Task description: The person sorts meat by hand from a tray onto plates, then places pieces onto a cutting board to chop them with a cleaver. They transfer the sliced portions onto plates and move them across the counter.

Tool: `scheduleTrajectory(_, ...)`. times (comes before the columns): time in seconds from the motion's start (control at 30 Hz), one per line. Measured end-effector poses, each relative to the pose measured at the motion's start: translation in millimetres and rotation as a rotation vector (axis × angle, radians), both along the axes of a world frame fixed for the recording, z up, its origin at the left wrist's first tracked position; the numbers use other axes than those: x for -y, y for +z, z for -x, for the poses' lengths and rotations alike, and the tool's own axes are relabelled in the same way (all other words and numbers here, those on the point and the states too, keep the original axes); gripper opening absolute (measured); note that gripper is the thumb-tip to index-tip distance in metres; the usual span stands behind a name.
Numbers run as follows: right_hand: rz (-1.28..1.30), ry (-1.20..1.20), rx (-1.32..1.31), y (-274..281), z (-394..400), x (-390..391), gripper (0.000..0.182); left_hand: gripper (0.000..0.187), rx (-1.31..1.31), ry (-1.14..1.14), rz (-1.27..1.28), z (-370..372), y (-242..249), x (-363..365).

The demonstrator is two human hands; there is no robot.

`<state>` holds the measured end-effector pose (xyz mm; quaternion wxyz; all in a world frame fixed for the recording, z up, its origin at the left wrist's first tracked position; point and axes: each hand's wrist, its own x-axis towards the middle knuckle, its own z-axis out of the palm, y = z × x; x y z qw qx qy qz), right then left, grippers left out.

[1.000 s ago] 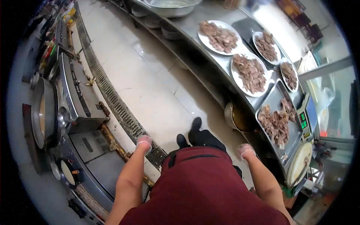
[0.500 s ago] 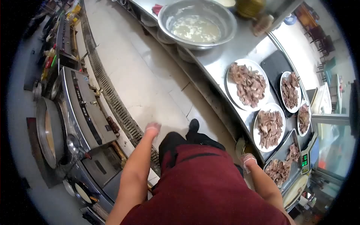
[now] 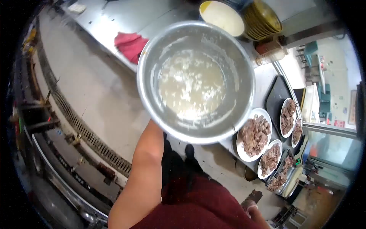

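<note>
A large metal basin (image 3: 148,91) of cloudy liquid with white bits fills the upper middle. My left forearm reaches up to its near rim, and my left hand is hidden behind the basin. Low on the right, my right hand (image 3: 251,208), in a clear glove, hangs away from the counter. Its fingers are too small and blurred to make out, close to a brown object (image 3: 253,196). White plates of sliced meat (image 3: 254,135) stand right of the basin. A red cloth (image 3: 130,45) lies at its left.
Stacked yellowish bowls (image 3: 263,19) and a pale round container (image 3: 222,17) stand behind the basin. A tray of meat (image 3: 280,177) sits beside a scale (image 3: 298,161) on the right. Along the left run a floor drain (image 3: 87,133) and cooking equipment.
The basin appears much nearer and larger, and the red cloth shows fully. My left arm has reached forward, its hand now hidden. My right hand appears lower in view, farther from the plates.
</note>
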<state>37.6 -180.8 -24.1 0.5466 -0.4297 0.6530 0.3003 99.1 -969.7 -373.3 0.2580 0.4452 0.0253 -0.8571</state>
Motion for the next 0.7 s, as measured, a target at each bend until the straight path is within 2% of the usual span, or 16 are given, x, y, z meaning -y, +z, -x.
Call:
scheduleTrajectory(0.03, -0.015, -0.016, -0.017, -1, -2, -13, 0.026, 0.032, -0.028, 0.019, -0.03, 16, -8, 13)
scheduleTrajectory(0.17, -0.178, -2.041, -0.135, 27, -26, -14, 0.042, 0.033, -0.066, 0.038, -0.105, 50, -29, 38)
scheduleTrajectory(0.23, -0.149, -1.983, -0.421, 63, -17, 95, 0.037, 0.033, -0.063, 0.034, -0.131, 57, -38, 43)
scheduleTrajectory(0.27, -0.137, -1.945, -0.562, 87, -11, 173, 0.035, 0.033, -0.061, 0.029, -0.142, 60, -40, 44)
scheduleTrajectory(0.3, -0.082, -1.986, -0.477, 88, -12, 164, 0.03, 0.033, -0.059, 0.022, -0.152, 61, -41, 47)
scheduleTrajectory(0.43, -0.145, -1.962, -0.461, 86, -18, 188, 0.03, 0.034, -0.052, 0.0, -0.173, 62, -40, 55)
scheduleTrajectory(0.5, -0.24, -1.84, -0.433, 78, -24, 188, 0.028, 0.035, -0.051, -0.014, -0.182, 61, -41, 58)
scheduleTrajectory(0.63, -0.2, -1.949, -0.383, 77, -26, 200, 0.028, 0.035, -0.053, -0.019, -0.194, 59, -44, 60)
scheduleTrajectory(0.7, -0.206, -1.754, -0.458, 77, -25, 204, 0.027, 0.036, -0.054, -0.019, -0.2, 57, -45, 61)
